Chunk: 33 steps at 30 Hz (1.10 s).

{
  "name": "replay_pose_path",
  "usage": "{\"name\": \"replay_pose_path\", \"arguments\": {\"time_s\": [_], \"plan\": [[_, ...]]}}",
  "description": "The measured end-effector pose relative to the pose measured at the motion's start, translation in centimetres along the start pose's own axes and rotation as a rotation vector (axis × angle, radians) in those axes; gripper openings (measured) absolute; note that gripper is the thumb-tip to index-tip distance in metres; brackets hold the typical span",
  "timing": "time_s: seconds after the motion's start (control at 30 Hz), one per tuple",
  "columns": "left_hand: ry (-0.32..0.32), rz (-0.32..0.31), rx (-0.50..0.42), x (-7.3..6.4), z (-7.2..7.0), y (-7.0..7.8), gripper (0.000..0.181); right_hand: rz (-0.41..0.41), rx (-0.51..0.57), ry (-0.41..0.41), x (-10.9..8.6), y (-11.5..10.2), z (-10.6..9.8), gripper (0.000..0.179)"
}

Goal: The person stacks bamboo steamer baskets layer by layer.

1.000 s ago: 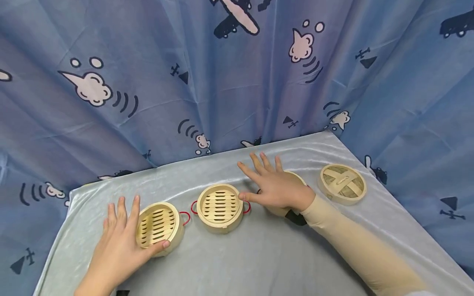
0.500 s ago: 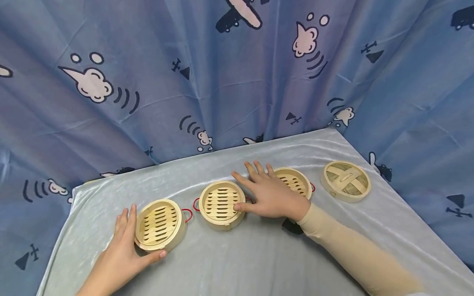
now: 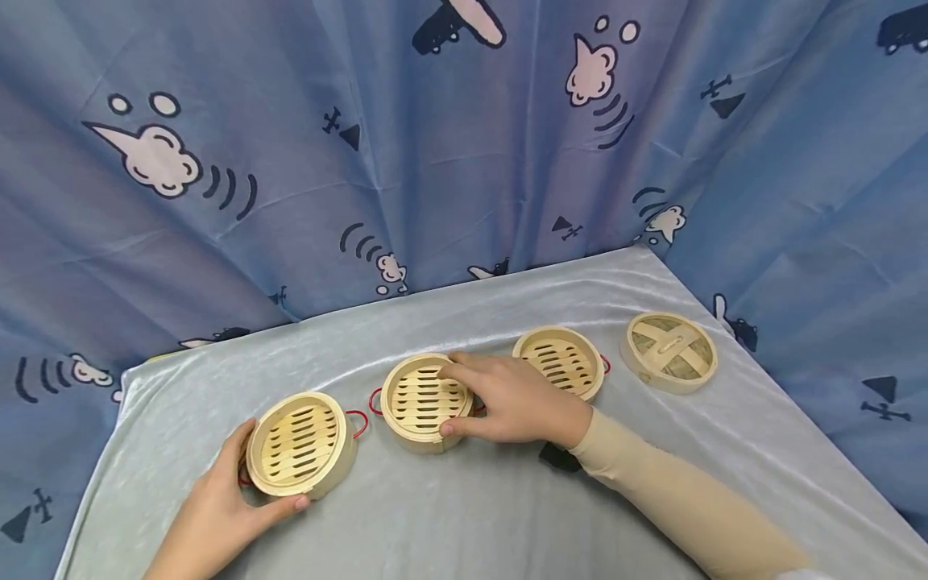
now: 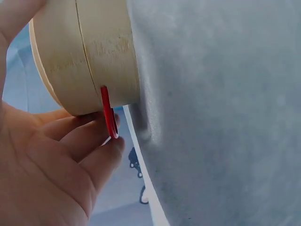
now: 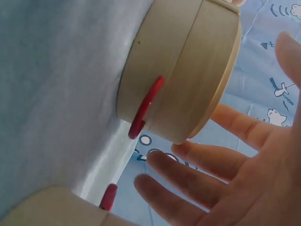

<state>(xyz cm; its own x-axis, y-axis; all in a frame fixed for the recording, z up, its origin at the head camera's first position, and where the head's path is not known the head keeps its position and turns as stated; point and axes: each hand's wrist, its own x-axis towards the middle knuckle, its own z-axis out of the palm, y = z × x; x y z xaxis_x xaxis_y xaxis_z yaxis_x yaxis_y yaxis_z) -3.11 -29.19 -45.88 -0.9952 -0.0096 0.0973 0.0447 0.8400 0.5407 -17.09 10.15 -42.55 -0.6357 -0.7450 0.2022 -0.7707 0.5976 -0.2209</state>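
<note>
Soft, even light brightens the head view, leaving a pale sheen on the cloth (image 3: 449, 515); the sleeve (image 3: 681, 491) blurs at its lower end. Both wrist views look dimmer and hazier, with soft shadow beside the left steamer (image 4: 66, 56).

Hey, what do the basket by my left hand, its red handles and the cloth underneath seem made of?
Basket: likely bamboo or pale wood, smooth and matte, from its tan wall and slotted strips. Red handles: smooth, perhaps plastic or coated wire; unclear which. Cloth: probably velvet-like, from its soft sheen.
</note>
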Motion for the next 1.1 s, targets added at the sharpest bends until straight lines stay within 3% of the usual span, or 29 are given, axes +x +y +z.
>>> {"name": "replay_pose_path", "arguments": {"time_s": [0.13,0.27,0.4,0.7,1.1], "plan": [[0.019,0.01,-0.051,0.2,-0.1,-0.4,0.127,0.018,0.073,-0.014,-0.1,0.0,0.2,0.074],[0.052,0.051,-0.157,0.0,0.1,-1.3,0.118,0.031,0.144,-0.047,-0.1,-0.1,0.7,0.067],[0.055,0.081,-0.208,-0.2,0.3,-2.0,0.113,0.042,0.165,-0.02,-0.1,-0.1,1.0,0.065],[0.069,0.1,-0.216,-0.1,0.9,-2.6,0.112,0.042,0.226,0.01,-0.4,0.1,1.6,0.062],[0.058,0.072,-0.199,-0.2,1.2,-3.1,0.113,-0.014,0.264,0.033,-0.6,0.4,2.4,0.058]]}}
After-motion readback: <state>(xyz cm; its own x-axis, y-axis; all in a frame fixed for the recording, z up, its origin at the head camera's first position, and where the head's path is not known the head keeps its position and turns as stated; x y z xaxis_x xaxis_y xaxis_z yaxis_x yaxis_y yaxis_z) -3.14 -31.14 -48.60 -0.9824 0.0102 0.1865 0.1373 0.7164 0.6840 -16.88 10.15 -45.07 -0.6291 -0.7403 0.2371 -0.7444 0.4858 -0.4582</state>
